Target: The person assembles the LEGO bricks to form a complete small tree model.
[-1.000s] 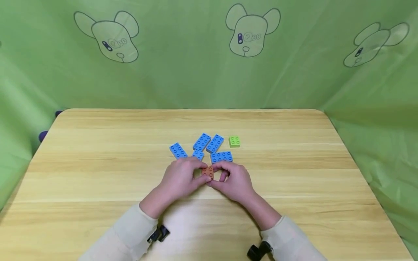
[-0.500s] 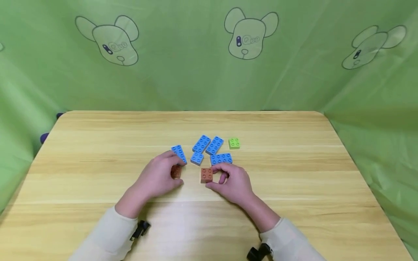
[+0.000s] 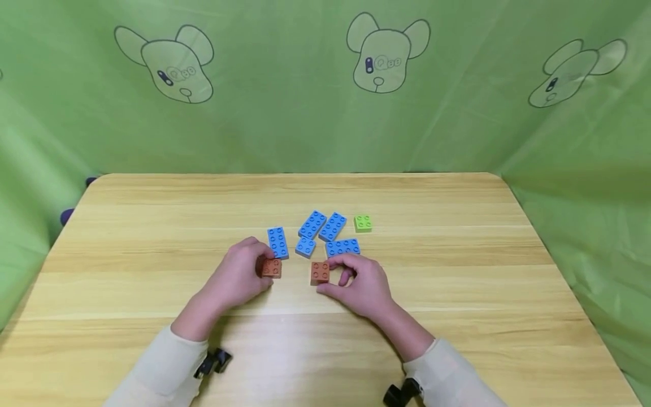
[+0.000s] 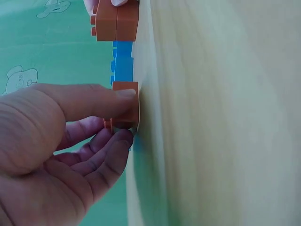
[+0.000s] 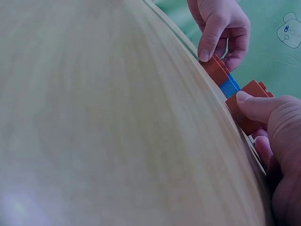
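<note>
My left hand (image 3: 239, 275) pinches a small orange-brown toy brick (image 3: 272, 268) between thumb and fingers, on the table at the left of the group. In the left wrist view, the thumb lies along the side of this brick (image 4: 124, 106). My right hand (image 3: 362, 285) grips two orange-brown bricks stacked as one block (image 3: 320, 273); the seam of the stack (image 4: 116, 21) shows in the left wrist view. Just behind the left brick lies a long blue brick (image 3: 277, 243), very close to the left fingertips.
Behind the hands lie a small blue brick (image 3: 305, 247), several long blue bricks (image 3: 343, 247) and a small lime-green brick (image 3: 363, 223). A green curtain (image 3: 285, 113) hangs beyond the back edge of the wooden table (image 3: 432, 215).
My left hand has come off the orange-brown stack, moved left and closed on another small orange-brown brick. The left long blue brick has turned slightly. My right hand has stayed with the stack.
</note>
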A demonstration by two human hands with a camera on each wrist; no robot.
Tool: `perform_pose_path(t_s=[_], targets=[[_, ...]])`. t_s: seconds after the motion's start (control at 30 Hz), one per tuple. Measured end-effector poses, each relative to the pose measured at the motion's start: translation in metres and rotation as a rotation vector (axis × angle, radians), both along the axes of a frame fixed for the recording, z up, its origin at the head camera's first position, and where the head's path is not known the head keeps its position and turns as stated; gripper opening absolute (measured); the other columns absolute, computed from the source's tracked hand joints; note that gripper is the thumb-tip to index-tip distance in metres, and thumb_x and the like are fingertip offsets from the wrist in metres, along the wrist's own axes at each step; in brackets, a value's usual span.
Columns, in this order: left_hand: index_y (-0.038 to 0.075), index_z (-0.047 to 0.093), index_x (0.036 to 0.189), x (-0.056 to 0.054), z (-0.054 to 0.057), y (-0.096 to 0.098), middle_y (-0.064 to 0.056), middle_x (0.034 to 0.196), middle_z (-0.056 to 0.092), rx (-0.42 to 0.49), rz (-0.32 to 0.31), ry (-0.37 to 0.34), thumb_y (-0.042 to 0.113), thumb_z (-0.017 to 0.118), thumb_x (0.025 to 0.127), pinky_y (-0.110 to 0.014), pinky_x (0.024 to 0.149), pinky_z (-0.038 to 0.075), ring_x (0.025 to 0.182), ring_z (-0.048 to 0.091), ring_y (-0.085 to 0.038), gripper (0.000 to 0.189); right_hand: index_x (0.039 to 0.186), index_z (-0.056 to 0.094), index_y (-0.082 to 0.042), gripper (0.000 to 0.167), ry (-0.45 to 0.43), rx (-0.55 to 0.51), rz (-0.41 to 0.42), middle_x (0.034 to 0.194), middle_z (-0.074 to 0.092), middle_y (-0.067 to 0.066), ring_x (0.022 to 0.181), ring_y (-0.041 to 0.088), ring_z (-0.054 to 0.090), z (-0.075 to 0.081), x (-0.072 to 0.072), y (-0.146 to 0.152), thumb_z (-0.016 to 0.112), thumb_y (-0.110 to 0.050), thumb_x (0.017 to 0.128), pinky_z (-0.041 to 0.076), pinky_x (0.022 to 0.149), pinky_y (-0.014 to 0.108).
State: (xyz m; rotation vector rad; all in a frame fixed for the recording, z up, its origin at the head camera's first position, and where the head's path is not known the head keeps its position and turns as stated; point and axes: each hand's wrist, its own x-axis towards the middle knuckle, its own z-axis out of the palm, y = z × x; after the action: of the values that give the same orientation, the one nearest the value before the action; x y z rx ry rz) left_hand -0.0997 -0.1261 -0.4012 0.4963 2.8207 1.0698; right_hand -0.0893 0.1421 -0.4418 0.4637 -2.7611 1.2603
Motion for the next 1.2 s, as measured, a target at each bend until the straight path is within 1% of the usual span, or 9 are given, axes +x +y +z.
perform_pose_path(t_s=[0.17,0.3,0.47,0.53,0.63,0.7,0.83,1.03,1.2], targets=[[0.000,0.069,0.098,-0.001,-0.001,0.000,-0.004,0.085,0.059,0.027,0.031,-0.044,0.001,0.088,0.070,-0.031,0.065,0.050,0.075,0.055,-0.020,0.034,0.102,0.076,-0.021,0.039,0.007,-0.012,0.009,0.069,0.060,-0.010,0.059,0.006,0.054,0.001,-0.002,0.000,0.093,-0.036,0.071,0.044,0.054,0.030],[0.002,0.069,0.097,0.000,0.000,0.001,-0.003,0.080,0.059,0.028,0.038,-0.023,0.006,0.089,0.072,-0.032,0.062,0.048,0.071,0.054,-0.017,0.032,0.101,0.076,-0.020,0.037,0.020,-0.012,0.017,0.068,0.060,-0.009,0.059,0.007,0.054,0.002,-0.003,0.000,0.093,-0.035,0.071,0.043,0.054,0.030],[0.004,0.070,0.098,0.004,0.005,0.010,-0.002,0.080,0.059,0.117,-0.018,0.019,0.009,0.089,0.074,-0.030,0.060,0.049,0.070,0.054,-0.018,0.031,0.101,0.077,-0.019,0.036,0.025,-0.017,0.023,0.069,0.060,-0.009,0.059,0.007,0.054,0.003,-0.003,0.000,0.093,-0.034,0.071,0.043,0.054,0.030],[0.004,0.070,0.099,0.005,0.007,0.015,-0.002,0.082,0.059,0.161,-0.046,0.044,0.010,0.089,0.075,-0.030,0.060,0.049,0.072,0.055,-0.019,0.031,0.101,0.077,-0.019,0.036,0.026,-0.019,0.025,0.069,0.061,-0.009,0.059,0.007,0.054,0.003,-0.003,0.000,0.092,-0.033,0.072,0.043,0.054,0.029],[0.006,0.071,0.101,0.006,0.008,0.022,0.000,0.083,0.060,0.206,-0.066,0.078,0.013,0.089,0.076,-0.029,0.062,0.050,0.074,0.057,-0.019,0.032,0.101,0.077,-0.019,0.036,0.029,-0.023,0.029,0.070,0.061,-0.008,0.059,0.006,0.054,0.002,-0.003,-0.001,0.092,-0.033,0.072,0.044,0.053,0.029],[0.006,0.071,0.103,0.005,0.008,0.026,0.002,0.084,0.060,0.232,-0.074,0.088,0.013,0.089,0.076,-0.029,0.063,0.052,0.074,0.058,-0.019,0.033,0.102,0.077,-0.019,0.036,0.031,-0.025,0.031,0.070,0.061,-0.008,0.058,0.006,0.054,0.001,-0.003,-0.001,0.092,-0.033,0.072,0.044,0.053,0.029],[0.007,0.072,0.104,0.005,0.008,0.032,0.003,0.087,0.061,0.288,-0.100,0.087,0.012,0.089,0.076,-0.032,0.066,0.054,0.076,0.060,-0.019,0.033,0.102,0.077,-0.020,0.037,0.037,-0.023,0.031,0.069,0.061,-0.009,0.058,0.005,0.054,0.000,-0.002,0.000,0.092,-0.033,0.072,0.043,0.052,0.030],[0.006,0.072,0.106,0.003,0.006,0.041,0.002,0.091,0.062,0.313,-0.162,0.078,0.012,0.088,0.078,-0.033,0.067,0.054,0.077,0.060,-0.019,0.033,0.103,0.077,-0.019,0.038,0.062,-0.018,0.039,0.070,0.062,-0.011,0.058,0.003,0.055,-0.003,-0.003,0.001,0.092,-0.035,0.072,0.044,0.053,0.029],[0.006,0.072,0.105,0.002,0.007,0.048,0.003,0.091,0.062,0.316,-0.188,0.073,0.011,0.087,0.079,-0.034,0.066,0.053,0.076,0.060,-0.020,0.031,0.104,0.077,-0.017,0.038,0.072,-0.030,0.051,0.075,0.066,-0.009,0.058,0.002,0.057,-0.005,-0.003,0.002,0.091,-0.034,0.073,0.046,0.053,0.028]])
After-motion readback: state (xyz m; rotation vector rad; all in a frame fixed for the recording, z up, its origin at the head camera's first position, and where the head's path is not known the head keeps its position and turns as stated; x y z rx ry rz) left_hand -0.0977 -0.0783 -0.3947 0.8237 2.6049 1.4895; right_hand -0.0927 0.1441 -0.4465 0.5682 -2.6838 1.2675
